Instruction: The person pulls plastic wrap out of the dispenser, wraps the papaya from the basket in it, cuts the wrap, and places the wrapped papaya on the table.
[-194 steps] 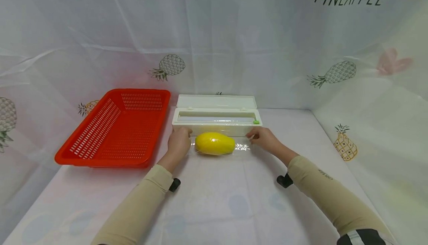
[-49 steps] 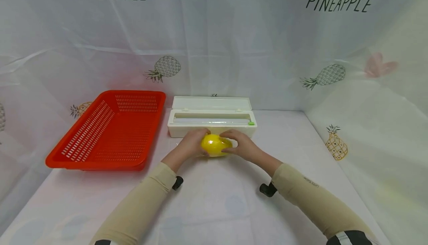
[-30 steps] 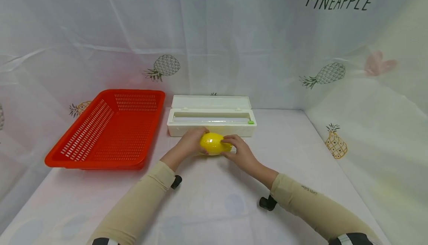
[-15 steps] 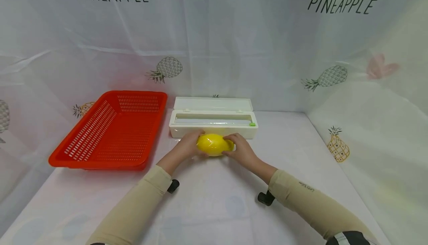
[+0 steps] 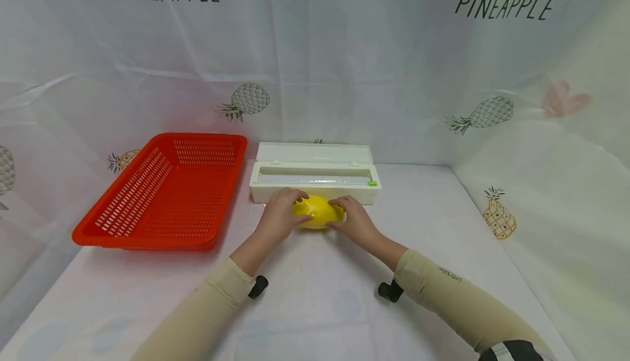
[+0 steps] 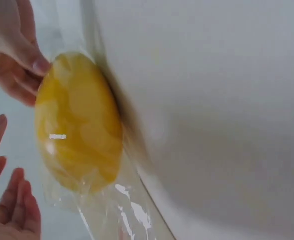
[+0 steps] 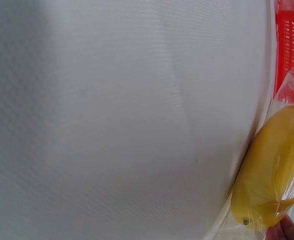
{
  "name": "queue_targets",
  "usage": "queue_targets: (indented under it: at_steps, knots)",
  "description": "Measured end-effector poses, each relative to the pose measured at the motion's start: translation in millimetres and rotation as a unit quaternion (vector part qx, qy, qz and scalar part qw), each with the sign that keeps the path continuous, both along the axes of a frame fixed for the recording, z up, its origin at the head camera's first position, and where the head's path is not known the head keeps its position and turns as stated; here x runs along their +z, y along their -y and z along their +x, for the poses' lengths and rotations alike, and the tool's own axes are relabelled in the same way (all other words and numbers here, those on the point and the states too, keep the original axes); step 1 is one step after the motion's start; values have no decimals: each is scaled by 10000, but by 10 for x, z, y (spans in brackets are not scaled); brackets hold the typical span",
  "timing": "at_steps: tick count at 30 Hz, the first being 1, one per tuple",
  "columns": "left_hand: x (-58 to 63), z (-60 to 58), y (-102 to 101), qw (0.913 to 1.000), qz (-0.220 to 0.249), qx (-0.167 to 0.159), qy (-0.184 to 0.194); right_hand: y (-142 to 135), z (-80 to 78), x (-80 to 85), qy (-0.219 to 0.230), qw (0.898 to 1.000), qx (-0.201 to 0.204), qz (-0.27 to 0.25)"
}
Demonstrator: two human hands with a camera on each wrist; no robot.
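A yellow papaya-shaped fruit (image 5: 319,211) lies on its side in clear cling film (image 6: 137,215), before a white cling film dispenser (image 5: 327,191). Loose film trails from its left end in the left wrist view. My right hand (image 5: 358,221) pinches the fruit's right end between thumb and fingers, over the film. At the other end is my left hand (image 5: 278,216), its fingers spread and slightly bent. The left wrist view shows a gap between those fingertips (image 6: 17,200) and the fruit. A small dark stem spot on the fruit shows in the right wrist view.
The dispenser's lid (image 5: 315,152) is raised, with a film roll inside and a green slider (image 5: 372,183) at its right. A red plastic basket (image 5: 147,242) stands to the left. White pineapple-print cloth (image 5: 394,76) rises behind and at the sides.
Earlier my hands were apart, at both ends of the flat film; then both closed in on the fruit, and the film now wraps it. Just now my left fingers have spread off its left end.
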State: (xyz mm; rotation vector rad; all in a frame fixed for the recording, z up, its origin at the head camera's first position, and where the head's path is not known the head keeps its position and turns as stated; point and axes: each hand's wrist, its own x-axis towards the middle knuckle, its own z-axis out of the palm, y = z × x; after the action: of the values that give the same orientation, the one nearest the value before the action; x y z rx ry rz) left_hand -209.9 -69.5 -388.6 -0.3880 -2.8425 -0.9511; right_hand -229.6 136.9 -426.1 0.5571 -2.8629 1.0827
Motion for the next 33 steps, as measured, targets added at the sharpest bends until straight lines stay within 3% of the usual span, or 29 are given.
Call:
queue_targets:
  at_steps: [5, 12, 20, 28, 33]
  knots:
    - [-75, 7, -40, 9994, 316, -167, 12, -2, -8, 8, 20, 10000, 39, -1]
    - [-238, -126, 41, 9984, 408, 369, 158, -10, -110, 10, -11, 9989, 317, 339]
    - [-291, -244, 29, 9991, -392, 149, 94, 12, -232, 0, -382, 9931, 680, 870]
    - [-333, -331, -23, 9953, -958, 148, 21, 57, -311, -56, -841, 9865, 672, 1235]
    - [-327, -361, -18, 9914, -1278, 66, -255, 19, -346, -12, -653, 9891, 754, 1081]
